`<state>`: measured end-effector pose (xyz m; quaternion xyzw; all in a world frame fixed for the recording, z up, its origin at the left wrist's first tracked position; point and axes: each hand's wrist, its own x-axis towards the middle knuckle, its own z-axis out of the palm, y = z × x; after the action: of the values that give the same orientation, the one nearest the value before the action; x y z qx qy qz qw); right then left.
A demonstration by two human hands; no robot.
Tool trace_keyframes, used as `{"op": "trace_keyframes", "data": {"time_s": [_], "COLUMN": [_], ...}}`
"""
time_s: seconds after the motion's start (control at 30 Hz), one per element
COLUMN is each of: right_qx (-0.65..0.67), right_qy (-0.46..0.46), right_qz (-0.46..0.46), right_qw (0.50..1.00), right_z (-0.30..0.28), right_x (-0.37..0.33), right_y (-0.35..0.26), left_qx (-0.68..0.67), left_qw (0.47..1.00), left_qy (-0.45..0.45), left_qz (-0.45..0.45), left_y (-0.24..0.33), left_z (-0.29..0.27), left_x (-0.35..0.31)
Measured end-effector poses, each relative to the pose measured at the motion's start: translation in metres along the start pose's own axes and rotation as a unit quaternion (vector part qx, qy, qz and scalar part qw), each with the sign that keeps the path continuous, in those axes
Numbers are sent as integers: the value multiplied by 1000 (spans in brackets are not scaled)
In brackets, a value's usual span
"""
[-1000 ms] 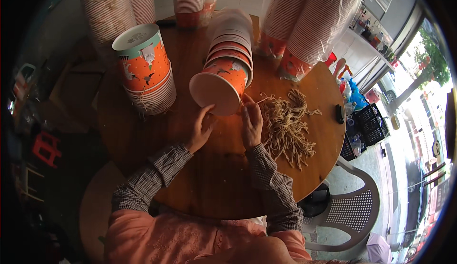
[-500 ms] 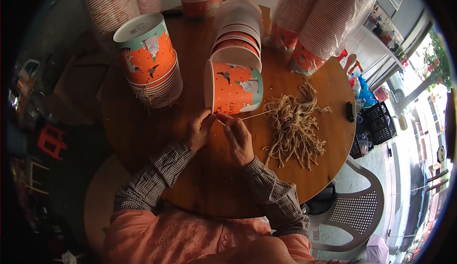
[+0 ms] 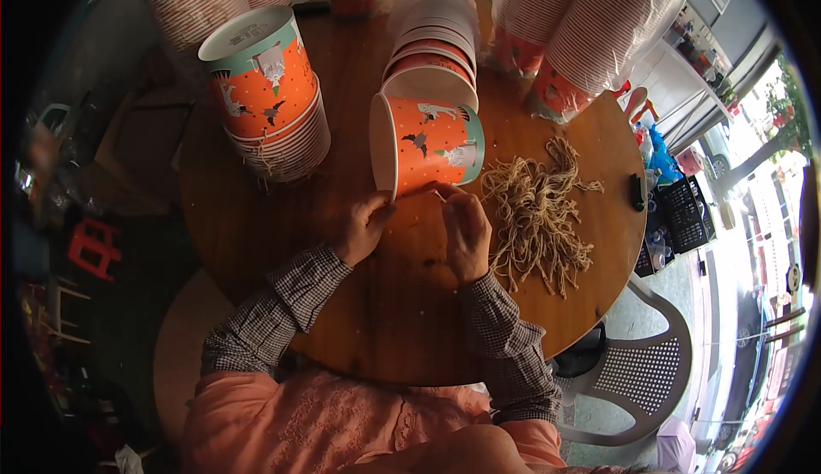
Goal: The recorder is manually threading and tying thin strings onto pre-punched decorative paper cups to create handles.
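The left hand (image 3: 363, 228) is gripping the rim of the tipped paper bucket (image 3: 426, 145); the right hand (image 3: 464, 228) is pinching something too small to identify just below it. A string pile (image 3: 537, 213) is lying right of the fingers.

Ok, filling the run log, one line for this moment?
left hand: steadies paper bucket | right hand: pinches twine at bucket | loose twine pile: right

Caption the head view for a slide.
Both hands, left hand and right hand, hold an orange paper bucket on its side beside loose twine.
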<state>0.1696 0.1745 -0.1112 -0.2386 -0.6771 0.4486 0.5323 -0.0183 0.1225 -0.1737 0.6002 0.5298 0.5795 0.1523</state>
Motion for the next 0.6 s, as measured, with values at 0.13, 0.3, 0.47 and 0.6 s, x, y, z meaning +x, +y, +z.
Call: {"op": "trace_keyframes", "data": {"time_s": [0.13,0.3,0.47,0.6], "right_qx": [-2,-57,-111,-101], "right_qy": [1,-23,-91,-108], "right_qz": [34,-29,-35,-12], "right_qw": [999,998,989,989], "right_z": [-2,-1,5,10], "right_x": [-1,-1,-2,-7], "right_y": [2,5,-17,-14], "left_qx": [48,135,18,-170], "left_qw": [999,983,999,982], "left_qy": [-15,-115,-26,-2], "left_qz": [-7,-39,3,-84], "left_y": [0,16,46,22], "left_z": [0,-11,8,15], "left_x": [3,21,29,29]}}
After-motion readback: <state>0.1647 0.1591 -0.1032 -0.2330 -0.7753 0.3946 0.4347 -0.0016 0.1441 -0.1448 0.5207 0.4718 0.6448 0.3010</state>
